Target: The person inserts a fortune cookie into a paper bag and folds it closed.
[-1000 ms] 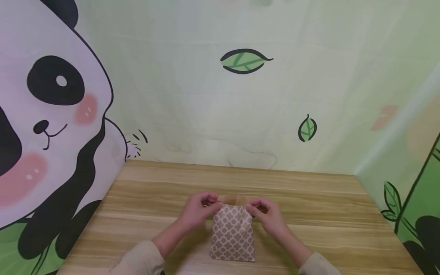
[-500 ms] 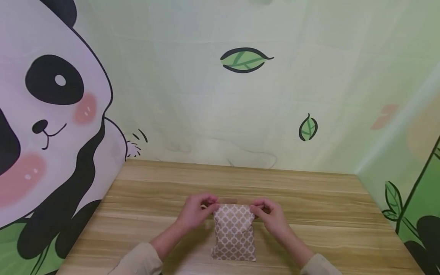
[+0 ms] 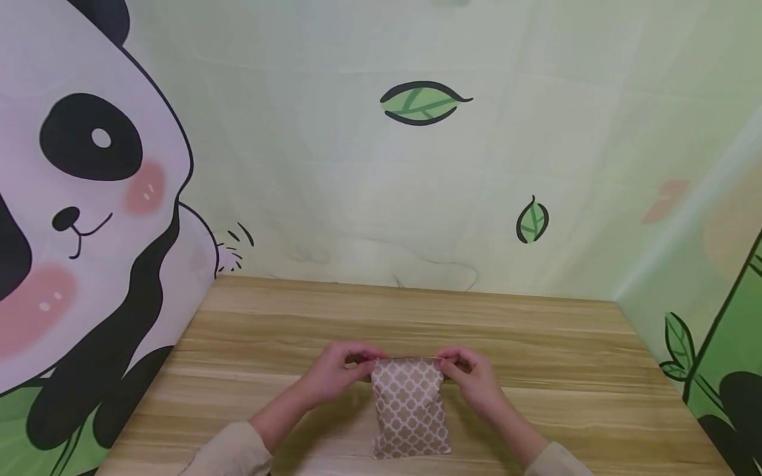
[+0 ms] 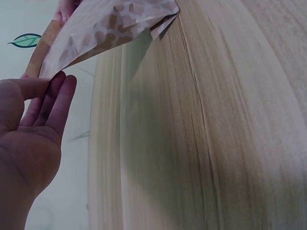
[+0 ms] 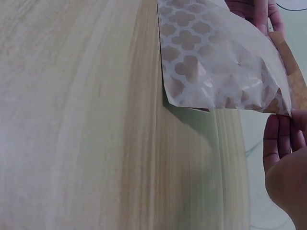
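A small paper bag [image 3: 411, 410] with a brown and white lattice pattern stands out in front of the person, its top edge stretched between both hands. At its upper left corner the left hand [image 3: 338, 375] pinches the paper between thumb and fingers. The right hand [image 3: 476, 380] pinches the upper right corner the same way. In the left wrist view, the bag [image 4: 112, 28] slants above the table, with a plain brown strip [image 4: 42, 48] along its mouth. Creases show in the bag [image 5: 225, 62] near the right hand [image 5: 288, 163]. What the bag contains is hidden.
The wood-grain table [image 3: 268, 317] extends under and around the bag. Behind it hangs a pale green backdrop [image 3: 309, 165] printed with leaves, and a large printed panda [image 3: 161, 244] covers the left side.
The brown strip above the bag's top edge has narrowed to a thin line in the head view. Both hands and the bag have shifted slightly toward the person, and the top is spread wider.
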Tool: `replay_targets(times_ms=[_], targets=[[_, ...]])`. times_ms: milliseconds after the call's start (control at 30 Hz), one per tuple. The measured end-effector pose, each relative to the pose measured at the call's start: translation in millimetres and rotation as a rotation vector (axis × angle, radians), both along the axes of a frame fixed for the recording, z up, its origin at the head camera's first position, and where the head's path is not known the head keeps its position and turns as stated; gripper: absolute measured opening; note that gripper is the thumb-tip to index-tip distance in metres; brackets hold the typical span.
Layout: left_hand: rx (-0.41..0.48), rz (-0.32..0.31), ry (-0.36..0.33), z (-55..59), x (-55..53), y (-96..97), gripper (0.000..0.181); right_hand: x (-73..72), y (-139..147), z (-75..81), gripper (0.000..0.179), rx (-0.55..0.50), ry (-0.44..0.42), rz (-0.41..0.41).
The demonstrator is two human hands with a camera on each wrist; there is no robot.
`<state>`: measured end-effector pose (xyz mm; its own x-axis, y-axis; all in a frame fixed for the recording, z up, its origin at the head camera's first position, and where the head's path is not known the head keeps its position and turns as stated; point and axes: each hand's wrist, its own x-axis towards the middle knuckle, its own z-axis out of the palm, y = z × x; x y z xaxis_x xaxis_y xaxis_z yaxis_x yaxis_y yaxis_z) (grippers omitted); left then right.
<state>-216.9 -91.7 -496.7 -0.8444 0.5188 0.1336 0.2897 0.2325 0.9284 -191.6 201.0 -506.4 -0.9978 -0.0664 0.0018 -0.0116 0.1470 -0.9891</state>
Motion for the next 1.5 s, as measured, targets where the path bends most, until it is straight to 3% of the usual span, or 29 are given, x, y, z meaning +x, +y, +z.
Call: replay_targets(times_ms=[133,267,433,633,1000,1333,1500], targets=[[-0.007,-0.019,-0.026,1.6,1.2,-0.8,0.026,1.9,-3,0.3,0.015,-0.023,0.007,-0.019],[0.061,-0.030,-0.100,1.4,2.0,0.2,0.026,4.4,-5,0.2,0.015,-0.041,0.029,-0.024],[0.066,-0.003,-0.157,6.1,-0.9,6.3,0.024,6.4,-7,-0.2,0.013,-0.030,0.057,-0.026],[-0.017,-0.050,-0.135,11.4,-6.0,9.6,0.026,6.9,-9,-1.5,0.012,-0.010,0.037,-0.030],[-0.040,-0.107,-0.093,12.6,-8.5,9.4,0.017,9.4,-7,-1.5,0.014,-0.018,0.065,-0.031],[-0.198,-0.134,0.077,15.4,-11.0,8.5,0.009,7.2,-8,-2.3,0.011,0.028,0.042,-0.040],[-0.230,-0.149,0.128,17.4,-13.7,9.5,0.008,6.3,0,-0.3,0.017,0.058,0.020,0.034]])
